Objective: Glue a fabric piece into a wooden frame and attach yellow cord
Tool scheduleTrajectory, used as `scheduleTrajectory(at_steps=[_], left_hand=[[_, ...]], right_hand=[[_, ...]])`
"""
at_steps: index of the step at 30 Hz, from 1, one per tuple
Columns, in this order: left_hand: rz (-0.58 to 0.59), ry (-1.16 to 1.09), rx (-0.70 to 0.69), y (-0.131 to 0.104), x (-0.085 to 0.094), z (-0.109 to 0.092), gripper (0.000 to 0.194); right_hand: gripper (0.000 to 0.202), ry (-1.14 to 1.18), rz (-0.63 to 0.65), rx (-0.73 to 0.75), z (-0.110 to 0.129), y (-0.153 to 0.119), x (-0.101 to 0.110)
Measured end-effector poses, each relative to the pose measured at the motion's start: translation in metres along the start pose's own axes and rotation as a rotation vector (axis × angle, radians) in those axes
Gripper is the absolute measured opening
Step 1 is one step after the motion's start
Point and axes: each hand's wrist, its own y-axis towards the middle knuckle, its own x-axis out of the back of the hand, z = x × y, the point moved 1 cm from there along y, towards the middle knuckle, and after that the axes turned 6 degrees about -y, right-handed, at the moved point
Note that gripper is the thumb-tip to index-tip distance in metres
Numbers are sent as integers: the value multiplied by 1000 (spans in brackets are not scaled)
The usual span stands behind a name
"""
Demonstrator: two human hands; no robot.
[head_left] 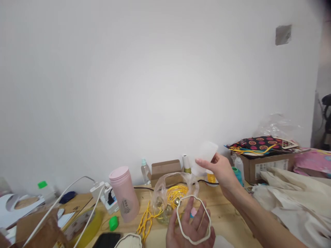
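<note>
My left hand [190, 227] is palm up near the bottom edge, its fingers spread. A thin cream frame [210, 225] with a wavy outline lies across those fingers, and the palm shows through its opening. Higher and to the right, my right hand [222, 170] pinches a white, slightly see-through sheet [209, 151] between thumb and fingers, in front of the wall. Just behind my left hand sits a clear plastic bag [161, 193] with yellow cords [177, 193] and round brass-coloured bells. A small pink and blue piece [193, 212] shows between the left fingers.
A pink tumbler [125, 194], a power strip [110, 203] with white cables and a green cap [113, 223] stand to the left. A phone [107, 240] lies in front. At right are a cardboard box [269, 167] with patterned cloth and a pile of cream fabric [281, 196].
</note>
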Motion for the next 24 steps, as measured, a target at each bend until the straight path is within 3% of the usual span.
scheduleTrajectory(at_steps=[7,13,24], left_hand=[[-52,20,8,-2,0,2,51],[-114,20,43,0,1,7,53],[-147,-80,152,-3,-19,5,45]], right_hand=[[34,16,221,-24,2,-4,-1],[35,-27,139,21,-3,-5,-6],[33,32,37,19,-2,-4,0]])
